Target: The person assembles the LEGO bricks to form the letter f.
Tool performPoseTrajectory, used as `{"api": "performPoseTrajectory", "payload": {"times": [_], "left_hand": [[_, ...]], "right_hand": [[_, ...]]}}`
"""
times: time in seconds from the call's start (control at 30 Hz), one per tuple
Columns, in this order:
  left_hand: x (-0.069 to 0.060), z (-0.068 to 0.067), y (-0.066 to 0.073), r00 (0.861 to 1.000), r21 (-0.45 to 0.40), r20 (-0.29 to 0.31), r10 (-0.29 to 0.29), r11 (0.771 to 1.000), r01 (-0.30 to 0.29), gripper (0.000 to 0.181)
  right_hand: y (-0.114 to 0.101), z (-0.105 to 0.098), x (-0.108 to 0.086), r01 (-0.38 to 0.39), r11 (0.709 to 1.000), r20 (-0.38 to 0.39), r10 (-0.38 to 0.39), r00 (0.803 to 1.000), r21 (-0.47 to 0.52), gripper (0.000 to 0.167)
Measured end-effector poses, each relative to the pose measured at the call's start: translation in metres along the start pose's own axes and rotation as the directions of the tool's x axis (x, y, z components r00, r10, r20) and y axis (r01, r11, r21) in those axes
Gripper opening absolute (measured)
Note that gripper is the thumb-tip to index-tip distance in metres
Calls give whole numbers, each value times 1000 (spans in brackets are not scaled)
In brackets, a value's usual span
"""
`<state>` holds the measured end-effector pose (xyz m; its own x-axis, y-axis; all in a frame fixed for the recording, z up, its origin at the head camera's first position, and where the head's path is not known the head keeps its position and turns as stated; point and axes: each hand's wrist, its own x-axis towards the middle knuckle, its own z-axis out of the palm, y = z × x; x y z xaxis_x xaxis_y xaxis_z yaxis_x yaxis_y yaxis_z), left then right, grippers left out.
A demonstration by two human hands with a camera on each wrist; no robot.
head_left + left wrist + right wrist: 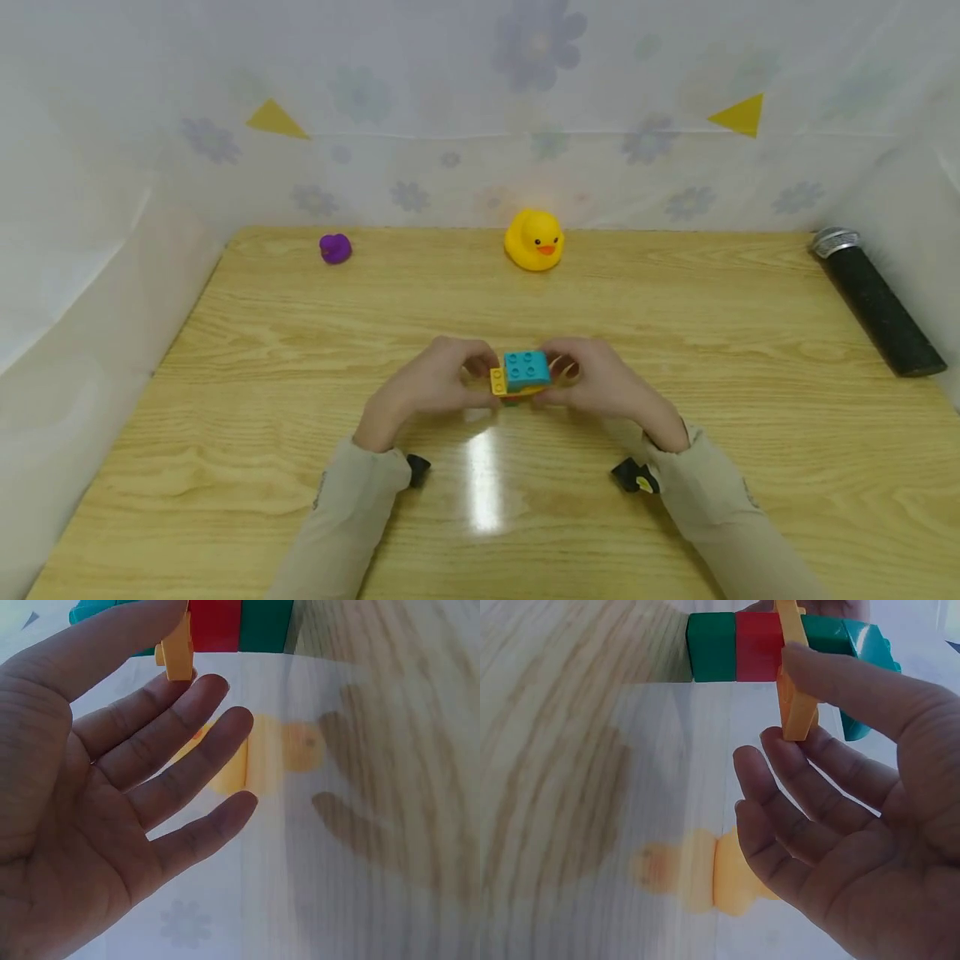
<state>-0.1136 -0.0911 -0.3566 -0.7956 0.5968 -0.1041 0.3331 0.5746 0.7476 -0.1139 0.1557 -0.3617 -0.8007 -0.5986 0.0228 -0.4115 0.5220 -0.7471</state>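
Between the two hands is an upright stack of toy building bricks. Its top is a teal brick (527, 369). Lower down are a long yellow plate brick (799, 716), a red brick (757, 646) and a green brick (712, 646) at the bottom, which seems to stand on the table. My left hand (438, 375) pinches one end of the yellow plate brick between thumb and fingertips. At the opposite end, my right hand (600, 379) pinches it likewise, its lower fingers loosely bent in the right wrist view.
Behind the hands, a yellow rubber duck (534, 242) sits near the back edge of the wooden table (262, 333). A small purple duck (335, 248) is to its left. Far right lies a black microphone (873, 300). Flower-patterned white sheeting (450, 83) encloses the back and sides.
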Motion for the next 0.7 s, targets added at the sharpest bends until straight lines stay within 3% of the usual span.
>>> {"api": "performPoseTrajectory", "payload": {"times": [0.3,0.53,0.7], "left_hand": [[1,0,-1,999,-18,-43,32,999,-32,34],[3,0,2,993,-65,-114,30,997,-38,33],[3,1,2,994,-69,-111,6,998,-14,27]], "right_hand": [[0,-5,0,-26,998,-56,30,998,58,27],[-2,-8,1,-136,983,-113,150,982,125,28],[-4,-7,0,-194,962,-87,213,973,192,28]]}}
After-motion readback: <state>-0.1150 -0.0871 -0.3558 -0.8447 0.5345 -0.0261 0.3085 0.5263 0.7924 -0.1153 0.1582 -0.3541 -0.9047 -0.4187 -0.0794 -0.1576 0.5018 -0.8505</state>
